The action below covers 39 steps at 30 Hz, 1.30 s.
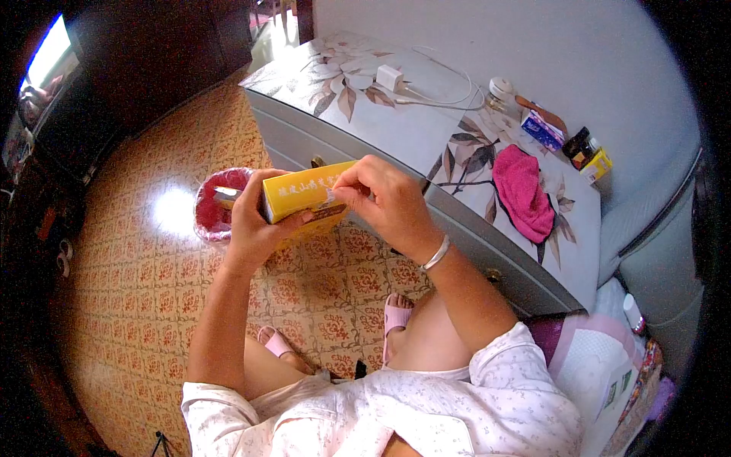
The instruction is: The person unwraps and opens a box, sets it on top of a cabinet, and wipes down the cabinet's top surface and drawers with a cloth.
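Observation:
A yellow box [304, 190] with pale lettering on its side is held up over the floor, in front of the dresser. My left hand [255, 221] is wrapped round its left end, thumb along the lower edge. Near the right part of the box, my right hand [377, 194] has its fingertips pinched together against the lettered side. Something small and whitish shows at those fingertips, too small to name. A silver bangle [435, 254] circles my right wrist.
Below and left stands a red bin [209, 209] with a clear liner. The grey dresser [350, 141] carries a white charger [389, 78] with cable, a pink cloth [523, 192], a jar [499, 91] and small boxes [542, 129]. A white package [590, 358] lies at right.

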Motion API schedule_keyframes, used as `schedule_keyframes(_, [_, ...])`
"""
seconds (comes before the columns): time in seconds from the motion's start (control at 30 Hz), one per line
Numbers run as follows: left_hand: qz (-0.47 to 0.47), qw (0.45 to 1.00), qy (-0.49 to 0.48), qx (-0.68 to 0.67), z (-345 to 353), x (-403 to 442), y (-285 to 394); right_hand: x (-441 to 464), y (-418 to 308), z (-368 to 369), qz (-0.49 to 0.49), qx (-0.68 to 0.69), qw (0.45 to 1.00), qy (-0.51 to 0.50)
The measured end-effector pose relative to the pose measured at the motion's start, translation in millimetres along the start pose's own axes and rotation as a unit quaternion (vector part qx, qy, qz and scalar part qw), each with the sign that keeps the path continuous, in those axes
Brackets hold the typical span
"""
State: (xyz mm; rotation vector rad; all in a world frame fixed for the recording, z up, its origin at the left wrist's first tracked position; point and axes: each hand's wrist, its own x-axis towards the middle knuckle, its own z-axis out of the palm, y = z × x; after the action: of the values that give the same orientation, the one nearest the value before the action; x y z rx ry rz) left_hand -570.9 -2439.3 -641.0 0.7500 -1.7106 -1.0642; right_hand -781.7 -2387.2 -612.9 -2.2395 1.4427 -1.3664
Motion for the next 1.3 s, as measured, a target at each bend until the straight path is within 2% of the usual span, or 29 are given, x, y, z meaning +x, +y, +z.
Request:
schedule_keyframes(0.07, [0.012, 1.0, -0.005, 0.02, 0.7, -0.4, 0.8, 0.2, -1.7, 0.3, 0.013, -0.006, 1.0, -0.009])
schedule_keyframes(0.13, [0.006, 1.0, 0.008, 0.01, 2.4, -1.1, 4.7, 0.6, -3.3, 2.2, -0.025, -0.077, 0.997, 0.001])
schedule_keyframes(0.43, [-0.034, 0.996, 0.025, -0.074, 3.3, 0.4, 3.0, 2.7, -4.8, -1.1, -0.078, -0.072, 0.994, 0.016])
schedule_keyframes(0.77, [-0.051, 0.996, 0.051, -0.053, 0.9, 2.1, -1.7, 1.7, -6.8, -3.5, -0.096, -0.051, 0.994, 0.02])
schedule_keyframes(0.83, [-0.109, 0.968, 0.109, -0.198, 0.1, 4.1, 1.9, 2.1, -14.4, -4.1, -0.165, -0.092, 0.981, 0.045])
schedule_keyframes(1.0, [-0.087, 0.969, 0.095, -0.211, 0.9, 3.5, 3.4, 2.1, -10.8, -2.8, -0.143, -0.082, 0.983, 0.078])
schedule_keyframes(1.07, [-0.116, 0.97, 0.082, -0.195, 1.2, 3.0, 5.2, 5.4, -14.3, -4.9, -0.142, -0.112, 0.974, 0.133])
schedule_keyframes(1.17, [-0.095, 0.978, 0.074, -0.173, 8.0, 0.7, 10.6, 5.5, -14.3, -3.5, -0.14, -0.129, 0.976, 0.108])
schedule_keyframes(1.3, [-0.056, 0.987, 0.049, -0.144, 12.2, -1.4, 8.8, 3.6, -6.1, 1.6, -0.151, -0.127, 0.973, 0.123])
